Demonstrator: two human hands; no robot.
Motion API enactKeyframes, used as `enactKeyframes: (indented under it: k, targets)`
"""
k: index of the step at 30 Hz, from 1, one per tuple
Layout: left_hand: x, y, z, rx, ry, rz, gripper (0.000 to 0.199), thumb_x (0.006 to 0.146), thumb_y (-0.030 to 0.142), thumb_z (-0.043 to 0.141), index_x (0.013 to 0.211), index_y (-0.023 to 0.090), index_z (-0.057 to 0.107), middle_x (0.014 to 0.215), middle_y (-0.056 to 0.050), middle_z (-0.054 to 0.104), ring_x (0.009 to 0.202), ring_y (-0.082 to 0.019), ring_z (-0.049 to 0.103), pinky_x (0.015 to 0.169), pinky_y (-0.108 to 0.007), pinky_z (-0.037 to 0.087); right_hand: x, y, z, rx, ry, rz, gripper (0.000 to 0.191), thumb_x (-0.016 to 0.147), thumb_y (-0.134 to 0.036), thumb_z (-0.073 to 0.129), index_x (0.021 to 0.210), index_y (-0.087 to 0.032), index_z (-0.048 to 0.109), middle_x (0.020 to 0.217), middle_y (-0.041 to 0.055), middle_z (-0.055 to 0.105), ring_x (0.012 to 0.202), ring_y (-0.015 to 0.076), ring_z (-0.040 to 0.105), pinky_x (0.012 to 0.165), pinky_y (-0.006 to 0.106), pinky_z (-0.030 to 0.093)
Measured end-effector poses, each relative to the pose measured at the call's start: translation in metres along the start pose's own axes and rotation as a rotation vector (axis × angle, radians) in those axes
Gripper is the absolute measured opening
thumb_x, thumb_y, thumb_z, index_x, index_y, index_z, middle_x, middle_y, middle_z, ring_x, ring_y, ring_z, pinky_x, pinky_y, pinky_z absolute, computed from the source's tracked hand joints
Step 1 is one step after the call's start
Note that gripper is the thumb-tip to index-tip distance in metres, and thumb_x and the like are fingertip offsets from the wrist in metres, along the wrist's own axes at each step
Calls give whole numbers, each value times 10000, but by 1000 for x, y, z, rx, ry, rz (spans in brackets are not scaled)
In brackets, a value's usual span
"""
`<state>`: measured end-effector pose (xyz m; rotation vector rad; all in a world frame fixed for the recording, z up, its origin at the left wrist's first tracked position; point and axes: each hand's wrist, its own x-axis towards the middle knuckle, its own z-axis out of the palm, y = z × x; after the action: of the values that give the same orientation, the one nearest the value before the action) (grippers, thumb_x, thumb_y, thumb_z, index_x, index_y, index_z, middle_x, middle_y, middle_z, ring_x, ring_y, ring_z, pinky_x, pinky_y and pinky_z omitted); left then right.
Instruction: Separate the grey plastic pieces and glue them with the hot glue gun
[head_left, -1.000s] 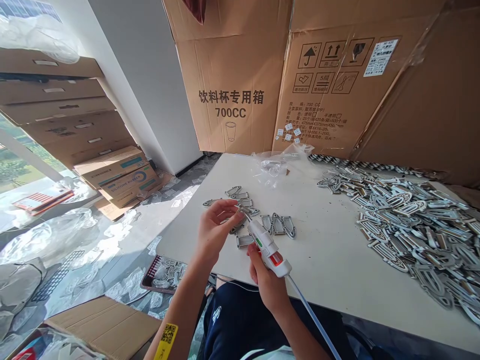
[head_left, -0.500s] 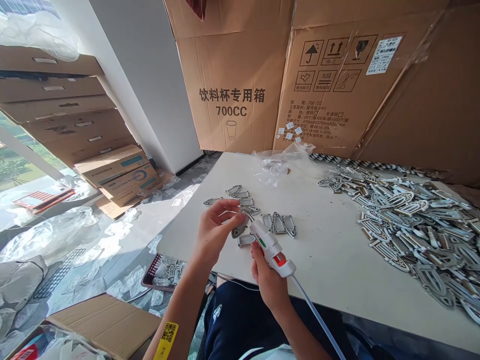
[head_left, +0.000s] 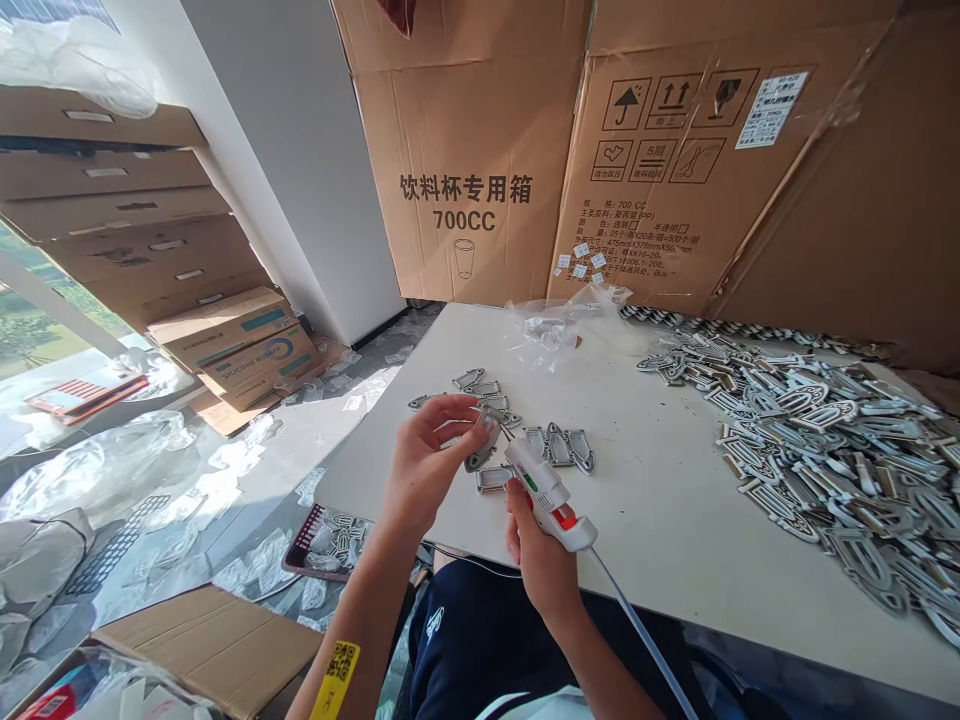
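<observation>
Metal tag [head_left: 481,447] now sits more upright than a moment ago, pinched in our left hand [head_left: 429,468]. Our right hand [head_left: 543,560] grips the glue gun [head_left: 546,490], its nozzle just beside the tag.

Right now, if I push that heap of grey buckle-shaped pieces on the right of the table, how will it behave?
The heap of grey buckle-shaped pieces will probably slide and spread, since the pieces lie loose and overlapping on the white table. Each looks stiff, holding its shape without sagging, and being flat, is unlikely to roll.
</observation>
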<state>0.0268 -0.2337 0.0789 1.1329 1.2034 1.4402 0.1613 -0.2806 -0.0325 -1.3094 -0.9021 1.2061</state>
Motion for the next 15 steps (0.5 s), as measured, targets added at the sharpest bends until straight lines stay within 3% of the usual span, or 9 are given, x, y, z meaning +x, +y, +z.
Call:
enactKeyframes:
  k: [15]
  targets:
    - [-2,-1,3,22,-18,18,303,772,320,904,1031,245,764,1054,-34,727,954,-187,708,820,-283,570,-3,-7,0,28,-51,8,673,892,-789,699,721,-174,485,570,-16,445,491,93,414,463,212,338]
